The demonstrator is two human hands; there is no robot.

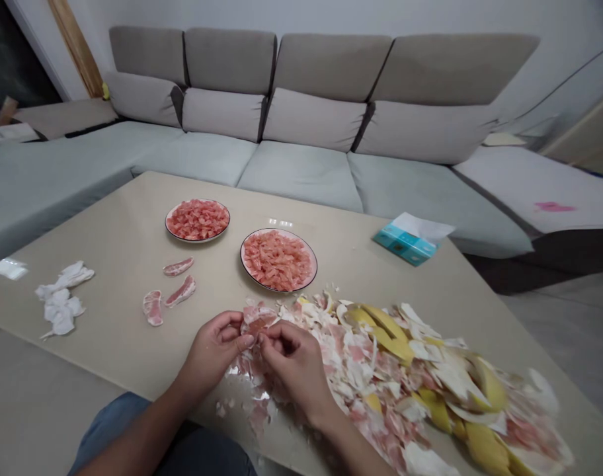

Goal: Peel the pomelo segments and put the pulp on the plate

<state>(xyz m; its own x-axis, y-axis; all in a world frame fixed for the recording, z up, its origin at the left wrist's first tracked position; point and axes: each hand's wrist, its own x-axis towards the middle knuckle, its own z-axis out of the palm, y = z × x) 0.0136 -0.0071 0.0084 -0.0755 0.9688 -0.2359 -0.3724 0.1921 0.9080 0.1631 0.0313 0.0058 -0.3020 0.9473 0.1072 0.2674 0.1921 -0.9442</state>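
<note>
Blue denim shorts (pixel 133 430) are nearest to the camera, and just beyond them both hands work above the table (pixel 108 311). The left hand (pixel 212 350) is curled and the right hand (pixel 296 363) pinches with its fingertips; together they hold a pink pomelo segment (pixel 256 318) at the near edge of a big heap of pomelo peel (pixel 381 377). This segment seems light, soft and wet, and its flesh may tear easily, so it is better to take hold of the white skin, not the flesh.

Behind the heap stand a plate of pink pomelo flesh (pixel 241 261) and, farther, a second plate (pixel 165 225). Left of the heap lie three peeled pieces (pixel 180 291) and, farther left, crumpled tissues (pixel 61 301). Behind its right side is a teal tissue box (pixel 405 244), and a grey sofa (pixel 301 172) is beyond.
</note>
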